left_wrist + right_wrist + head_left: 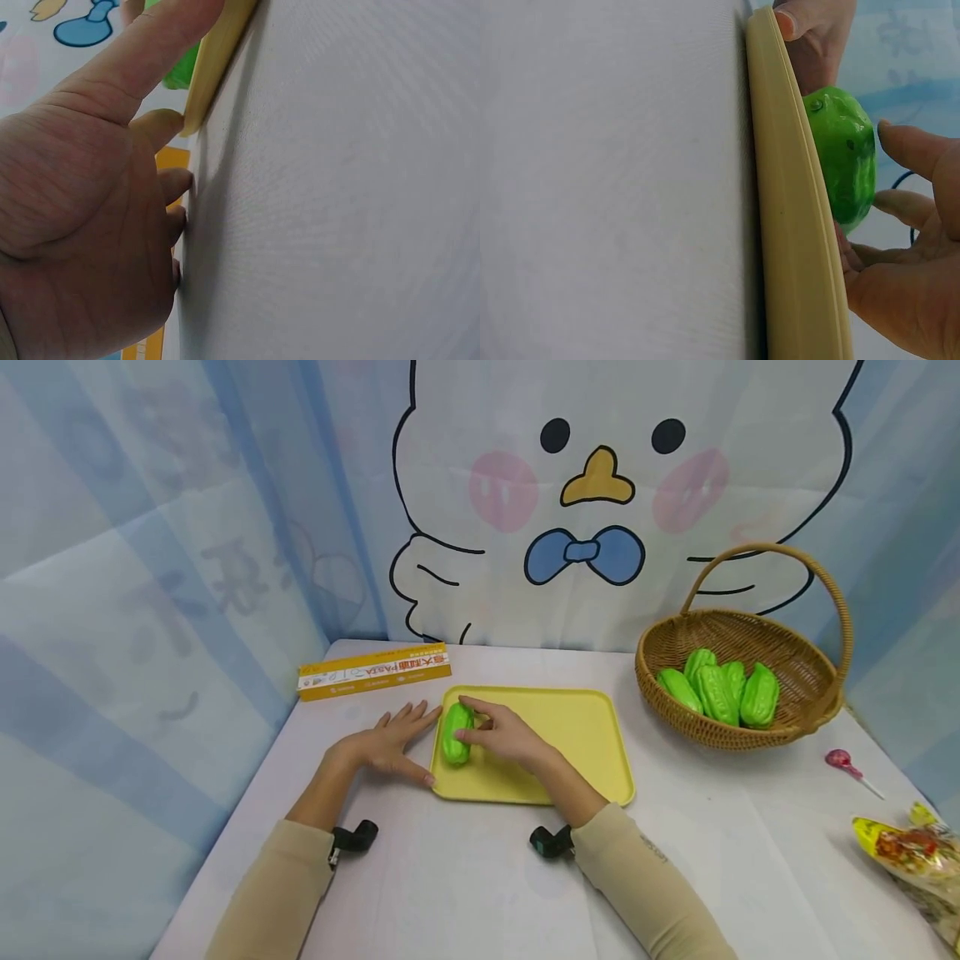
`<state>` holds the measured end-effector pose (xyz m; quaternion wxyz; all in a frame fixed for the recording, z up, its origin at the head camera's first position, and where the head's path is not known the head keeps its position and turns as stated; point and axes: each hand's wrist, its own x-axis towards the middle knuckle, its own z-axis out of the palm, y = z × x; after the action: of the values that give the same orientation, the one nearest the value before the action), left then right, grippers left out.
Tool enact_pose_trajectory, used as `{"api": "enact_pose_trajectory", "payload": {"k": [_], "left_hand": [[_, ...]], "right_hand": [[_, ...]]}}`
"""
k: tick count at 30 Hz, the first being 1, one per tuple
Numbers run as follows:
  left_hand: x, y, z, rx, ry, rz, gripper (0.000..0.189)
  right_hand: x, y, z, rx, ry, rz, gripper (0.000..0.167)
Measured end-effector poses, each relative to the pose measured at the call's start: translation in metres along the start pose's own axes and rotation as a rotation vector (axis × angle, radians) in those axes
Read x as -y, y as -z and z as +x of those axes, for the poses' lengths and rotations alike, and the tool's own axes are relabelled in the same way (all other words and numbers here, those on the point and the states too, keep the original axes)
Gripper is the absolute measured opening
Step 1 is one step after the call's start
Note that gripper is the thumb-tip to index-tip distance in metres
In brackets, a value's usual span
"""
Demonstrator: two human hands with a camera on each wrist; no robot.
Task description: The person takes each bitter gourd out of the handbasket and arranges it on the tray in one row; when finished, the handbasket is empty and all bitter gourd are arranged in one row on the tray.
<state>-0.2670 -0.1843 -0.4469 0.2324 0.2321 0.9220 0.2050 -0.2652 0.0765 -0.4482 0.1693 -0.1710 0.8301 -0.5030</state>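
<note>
White desk (pixel 465 893) held a tray (pixel 577 735). Left hand (pixel 386 748) spread beside it; right hand (pixel 510 737) bent over a green vegetable (pixel 453 748) inside, grip unclear.

There are six green vegetables (pixel 453 732), one tray (pixel 577 739), basket (pixel 708 735), box (pixel 375 672), lollipop (pixel 840 760) and packet (pixel 918 864).

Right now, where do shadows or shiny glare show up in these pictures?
Left wrist view: a soft shadow runs along the white table beside the left hand, whose palm looks dim. Right wrist view: small glints on the glossy green vegetable shape, and a dark shadow line along the yellow tray. Head view: light looks soft and fairly even.
</note>
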Motion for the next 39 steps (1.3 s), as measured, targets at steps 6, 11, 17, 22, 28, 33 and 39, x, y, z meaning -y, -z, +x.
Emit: {"api": "enact_pose_trajectory", "payload": {"k": [6,11,17,22,28,33,39], "left_hand": [[0.0,0.0,0.002,0.001,0.004,0.009,0.127],[0.0,0.0,0.002,0.005,0.004,0.003,0.128],[0.0,0.0,0.002,0.003,-0.012,-0.019,0.129],[-0.002,0.001,0.0,-0.001,-0.013,-0.011,0.128],[-0.002,0.0,0.0,-0.002,-0.018,-0.004,0.128],[0.0,-0.001,0.0,0.003,-0.017,-0.005,0.129],[0.001,-0.001,0.001,-0.001,-0.022,-0.016,0.129]], "right_hand": [[0.002,0.004,-0.002,-0.01,-0.006,-0.015,0.066],[0.004,0.008,-0.006,-0.027,-0.011,-0.035,0.066],[0.013,0.02,-0.016,-0.065,0.099,-0.068,0.063],[0.025,0.036,-0.027,-0.149,0.263,-0.193,0.061],[0.04,0.057,-0.043,-0.262,0.361,-0.294,0.061],[0.052,0.073,-0.056,-0.302,0.408,-0.242,0.059],[0.055,0.092,-0.069,-0.331,0.445,-0.231,0.059]]}}
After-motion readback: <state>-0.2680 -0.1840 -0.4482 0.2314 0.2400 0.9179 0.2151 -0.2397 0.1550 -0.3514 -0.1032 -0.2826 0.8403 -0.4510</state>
